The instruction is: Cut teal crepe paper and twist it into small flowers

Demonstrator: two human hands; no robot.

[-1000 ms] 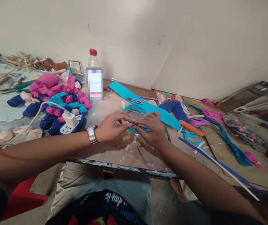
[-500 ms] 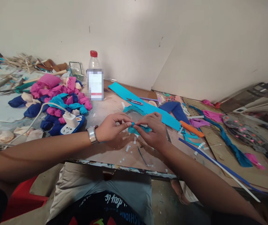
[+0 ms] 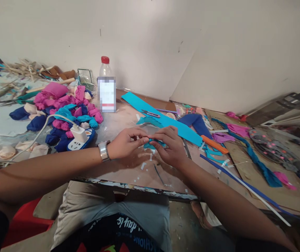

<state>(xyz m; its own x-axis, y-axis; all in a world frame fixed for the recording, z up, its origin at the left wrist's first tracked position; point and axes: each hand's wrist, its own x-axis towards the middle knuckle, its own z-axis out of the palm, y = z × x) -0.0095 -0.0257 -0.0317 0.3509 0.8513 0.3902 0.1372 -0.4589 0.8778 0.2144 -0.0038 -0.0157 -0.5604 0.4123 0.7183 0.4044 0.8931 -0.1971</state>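
Over the middle of the table, my left hand (image 3: 129,142) and my right hand (image 3: 169,145) meet fingertip to fingertip. Both pinch a small teal strip of fabric (image 3: 154,144), bunched between thumbs and forefingers and partly hidden by them. Just behind the fingers a curved piece of teal fabric (image 3: 150,121) arches up; whether it joins the pinched part I cannot tell. Beyond it lies a long flat turquoise strip (image 3: 177,128) running diagonally, with small thread snips (image 3: 150,113) resting on it.
To the left are a heap of knotted pink and blue fabric (image 3: 58,99), a power strip (image 3: 80,141) with a charger, and a red-capped bottle (image 3: 105,68). An orange cutter (image 3: 215,144), a white stick (image 3: 260,194) and a twisted teal band (image 3: 255,157) lie to the right.
My fingers have shifted slightly over the fabric, and the right fingers are more curled over it. The curved teal piece behind them has flattened a little.
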